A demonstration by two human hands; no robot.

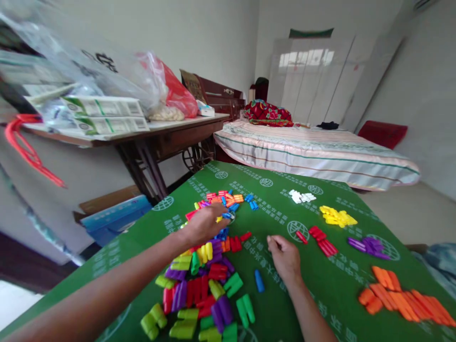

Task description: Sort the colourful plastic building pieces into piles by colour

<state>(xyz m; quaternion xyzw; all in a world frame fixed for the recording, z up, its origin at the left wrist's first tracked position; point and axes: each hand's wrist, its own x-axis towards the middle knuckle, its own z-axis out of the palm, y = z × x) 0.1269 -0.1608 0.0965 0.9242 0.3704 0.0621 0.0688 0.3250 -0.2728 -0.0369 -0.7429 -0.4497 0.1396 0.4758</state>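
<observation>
My left hand [205,222] reaches into a mixed heap of plastic building pieces, fingers bent down and drawn together. Against its fingertips lies a blue piece [227,215]; what the fingers grip is hidden. The heap holds joined tube-like pieces, such as a purple piece [221,313], a green piece [245,310] and a lime piece [184,327]. To the right, my right hand [284,256] rests on the green tabletop with its fingers curled closed, nothing showing in them. Nearby are a single blue piece [259,280] and a small red piece [245,236].
Sorted groups lie on the right: white pieces [302,196], yellow pieces [337,216], red pieces [323,241], purple pieces [370,247] and orange pieces [406,299]. A sewing table [160,134] with boxes and bags stands left. Behind is a bed [313,147].
</observation>
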